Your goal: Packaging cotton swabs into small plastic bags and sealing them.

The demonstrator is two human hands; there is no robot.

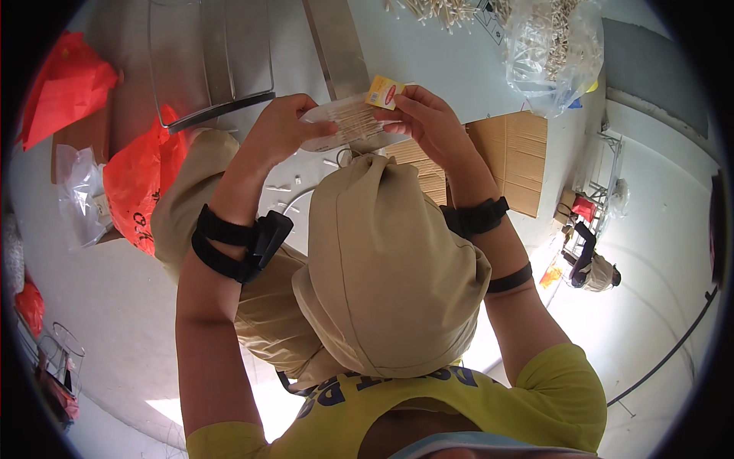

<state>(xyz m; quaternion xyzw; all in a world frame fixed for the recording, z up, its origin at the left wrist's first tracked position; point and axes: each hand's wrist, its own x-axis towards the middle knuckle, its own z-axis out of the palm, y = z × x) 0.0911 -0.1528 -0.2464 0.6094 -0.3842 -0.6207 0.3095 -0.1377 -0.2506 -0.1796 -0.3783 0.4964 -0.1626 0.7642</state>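
Clear crinkly plastic forms the small flat packet of thin pale wooden sticks [344, 122], topped by a yellow paper label [384, 92]. The left hand [281, 126] pinches its left end, the right hand [428, 118] its labelled end, just above a tan cloth bundle [382, 268].

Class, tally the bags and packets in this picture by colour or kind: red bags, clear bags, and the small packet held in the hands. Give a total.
Red bags: 3
Clear bags: 2
Small packet of sticks, held by left hand and right hand: 1
Total: 6
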